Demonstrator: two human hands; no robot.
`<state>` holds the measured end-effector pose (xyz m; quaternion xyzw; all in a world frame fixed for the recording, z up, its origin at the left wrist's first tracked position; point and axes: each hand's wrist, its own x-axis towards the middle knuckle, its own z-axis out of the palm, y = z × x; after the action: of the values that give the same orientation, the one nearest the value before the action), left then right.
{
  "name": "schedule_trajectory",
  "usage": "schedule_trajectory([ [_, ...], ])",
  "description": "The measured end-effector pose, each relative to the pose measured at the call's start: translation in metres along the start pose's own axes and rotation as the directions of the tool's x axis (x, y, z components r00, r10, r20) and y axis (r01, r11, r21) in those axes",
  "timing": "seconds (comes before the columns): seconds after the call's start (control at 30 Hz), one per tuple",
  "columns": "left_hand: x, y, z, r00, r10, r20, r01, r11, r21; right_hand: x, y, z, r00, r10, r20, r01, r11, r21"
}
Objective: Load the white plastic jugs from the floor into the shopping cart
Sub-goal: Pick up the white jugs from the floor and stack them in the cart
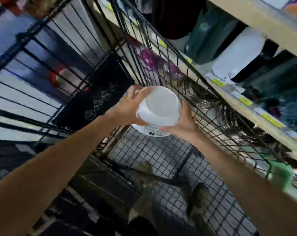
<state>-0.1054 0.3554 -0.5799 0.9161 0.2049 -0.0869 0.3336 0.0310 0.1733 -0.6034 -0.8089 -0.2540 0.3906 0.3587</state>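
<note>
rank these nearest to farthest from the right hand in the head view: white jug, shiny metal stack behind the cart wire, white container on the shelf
1. white jug: gripped in the right hand, over the cart.
2. shiny metal stack: just right of that hand, behind the cart's side wire.
3. white container: up and to the right on the shelf, farthest.

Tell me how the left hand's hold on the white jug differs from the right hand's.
The left hand clasps the white jug on its left, fingers curling round the far edge; the right hand cups its right side, lower in view and nearer the camera. Both grip the same jug above the cart.
</note>
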Motion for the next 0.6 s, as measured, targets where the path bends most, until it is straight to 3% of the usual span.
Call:
schedule_trajectory([
  [0.2, 0.034, -0.045, 0.029, 0.99, 0.118, -0.077, -0.098, 0.968, 0.23, 0.031, 0.027, 0.032, 0.979, -0.146, -0.143, 0.146, 0.989, -0.016],
  [0.6, 0.073, -0.085, 0.045, 0.979, 0.205, -0.019, -0.192, 0.942, 0.274, 0.057, 0.051, 0.063, 0.95, -0.109, -0.292, 0.079, 0.991, -0.112],
])
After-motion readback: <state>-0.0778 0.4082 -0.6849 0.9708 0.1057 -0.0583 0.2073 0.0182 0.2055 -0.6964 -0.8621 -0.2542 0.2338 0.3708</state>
